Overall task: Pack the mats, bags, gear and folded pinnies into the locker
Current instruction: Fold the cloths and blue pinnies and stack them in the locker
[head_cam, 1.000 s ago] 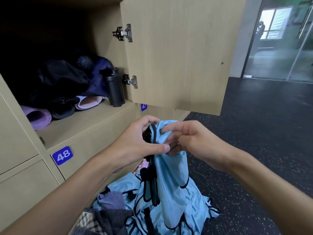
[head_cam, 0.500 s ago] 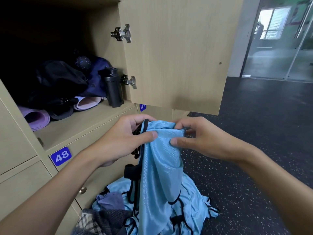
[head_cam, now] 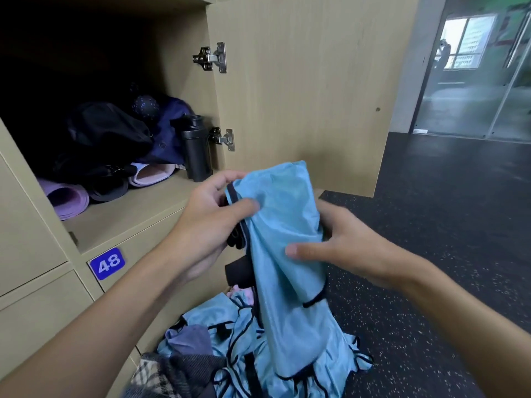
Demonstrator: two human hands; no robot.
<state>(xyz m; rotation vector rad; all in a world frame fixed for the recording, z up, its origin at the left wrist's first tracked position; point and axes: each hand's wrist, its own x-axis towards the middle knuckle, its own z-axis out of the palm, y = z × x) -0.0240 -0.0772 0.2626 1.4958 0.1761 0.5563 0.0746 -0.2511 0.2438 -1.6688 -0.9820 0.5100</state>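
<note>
Across the upper left and centre of the frame stands the pale wood-laminate locker (head_cam: 138,214), its door (head_cam: 301,96) swung open to the right above a dark speckled rubber floor (head_cam: 445,239). At the bottom centre lies a loose heap of light blue mesh pinnies with black trim (head_cam: 230,314), not yet folded, beside a checked cloth at the lower left. Hanging above that heap in mid-frame, in front of the locker and not inside it, is one light blue pinny (head_cam: 284,225), partly doubled over. Inside the compartment at the left sit a black bag (head_cam: 109,130) and a navy bag (head_cam: 169,133) on top of a rolled purple mat (head_cam: 67,198), with an upright black bottle (head_cam: 196,150) at the shelf's right end. The left hand (head_cam: 207,225) pinches the pinny's black-edged top between thumb and curled fingers. The right hand (head_cam: 353,248) clasps the fold lower down, thumb laid across the front; its fingers go behind the cloth and are mostly hidden. The pinny looks feather-light, limp and slightly slick, so it will likely sag and slide out of any fold. Taking it by the firmer trimmed edges or corners seems safest, with a flat palm under the finished bundle.
</note>
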